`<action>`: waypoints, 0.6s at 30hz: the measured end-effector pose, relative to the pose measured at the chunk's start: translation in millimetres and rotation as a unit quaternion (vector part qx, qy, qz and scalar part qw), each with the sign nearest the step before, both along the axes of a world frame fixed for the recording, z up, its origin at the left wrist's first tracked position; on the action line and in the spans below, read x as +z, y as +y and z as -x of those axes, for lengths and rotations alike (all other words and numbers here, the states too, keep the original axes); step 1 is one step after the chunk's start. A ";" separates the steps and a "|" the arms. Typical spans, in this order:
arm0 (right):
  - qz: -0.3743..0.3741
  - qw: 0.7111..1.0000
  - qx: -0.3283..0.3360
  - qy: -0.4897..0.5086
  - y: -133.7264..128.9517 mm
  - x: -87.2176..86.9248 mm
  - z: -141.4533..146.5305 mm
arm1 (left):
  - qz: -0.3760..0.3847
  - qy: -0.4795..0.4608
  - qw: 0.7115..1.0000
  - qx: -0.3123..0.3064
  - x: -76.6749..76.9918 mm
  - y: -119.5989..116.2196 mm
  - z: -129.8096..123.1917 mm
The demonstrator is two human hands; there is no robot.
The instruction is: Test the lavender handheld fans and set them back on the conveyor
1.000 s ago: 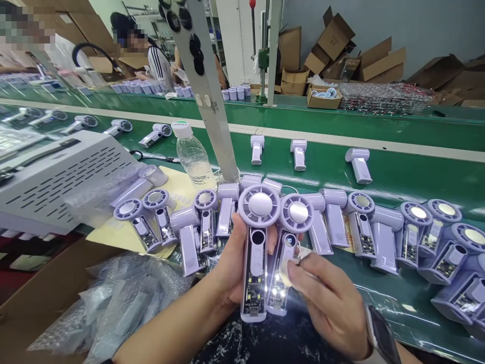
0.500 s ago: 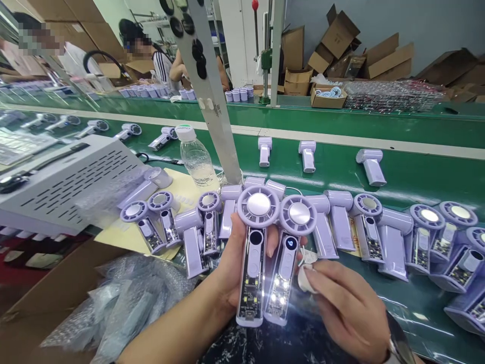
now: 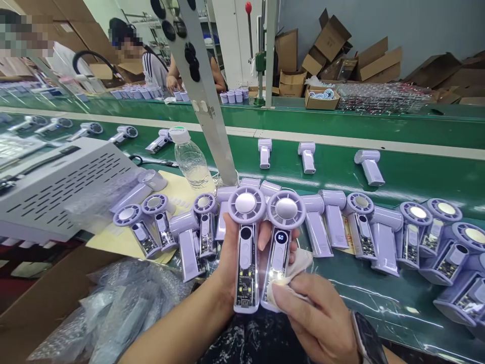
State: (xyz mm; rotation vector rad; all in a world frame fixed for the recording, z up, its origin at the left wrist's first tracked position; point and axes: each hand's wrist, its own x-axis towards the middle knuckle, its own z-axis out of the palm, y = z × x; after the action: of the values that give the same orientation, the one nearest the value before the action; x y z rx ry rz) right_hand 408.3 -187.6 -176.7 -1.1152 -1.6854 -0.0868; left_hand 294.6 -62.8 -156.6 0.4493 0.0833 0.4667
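The left grip (image 3: pixel 226 268) comes in from the lower left on a bare, slanting forearm, its palm behind the handles. It is closed around two lilac fans at once, thumb up along the outer edge of the left fan (image 3: pixel 246 253), fingertips showing between the handles and at the far edge of the right fan (image 3: pixel 279 253). Both fans are held side by side over the lap, heads up and clear fronts facing the wearer; the right one's display reads 60.

The right grip (image 3: pixel 316 308) reaches in from the lower right, back of the hand turned up, a watch (image 3: pixel 367 336) on its wrist. Thumb and bent fingers pinch a white cloth (image 3: pixel 301 263) against the right fan's lower handle, near a glowing light. More fans rest on the green bench (image 3: pixel 382 298) beyond
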 end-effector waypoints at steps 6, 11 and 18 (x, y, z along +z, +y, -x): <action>0.068 0.995 0.046 0.049 11.2 18.4 -9.1 | -0.020 0.022 0.999 0.038 4.4 4.4 6.2; 0.094 0.989 0.056 0.095 38.0 47.0 -23.6 | -0.078 0.027 0.988 0.134 14.5 18.4 28.0; 0.087 0.975 -0.023 0.204 73.5 82.6 -13.4 | -0.089 -0.018 0.991 0.099 -8.0 22.2 40.6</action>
State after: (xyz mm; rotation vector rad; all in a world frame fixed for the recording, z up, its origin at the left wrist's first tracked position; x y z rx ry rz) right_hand 421.7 -114.1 -94.2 -1.2079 -1.3162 0.2507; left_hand 254.0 -40.6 -164.6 0.6117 0.0523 0.6808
